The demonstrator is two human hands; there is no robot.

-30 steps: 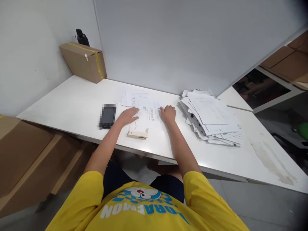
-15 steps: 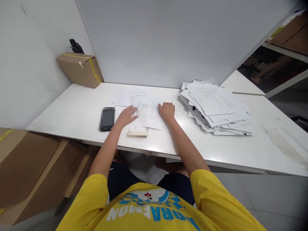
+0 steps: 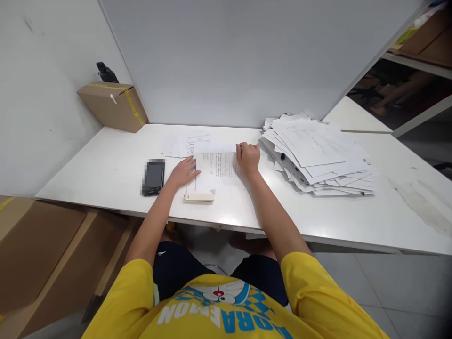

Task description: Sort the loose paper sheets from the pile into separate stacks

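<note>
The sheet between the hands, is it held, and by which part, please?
The right hand seems to hold the sheet near its upper right corner; whether the left hand grips its left edge is unclear.

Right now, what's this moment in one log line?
left hand: spread at left edge of printed sheet | right hand: curled at its right side, grip unclear | dark device: left of sheet | paper stack: right of sheet

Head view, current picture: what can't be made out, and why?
All in the head view:
Printed sheet: its words are too small and blurred to read.
Right grip: its back hides whether it pinches the sheet.
Paper stack: the upper sheets cover most of the lower ones.
Black object: the cardboard box hides its base.
Handheld device: pixelation masks its left edge.
</note>
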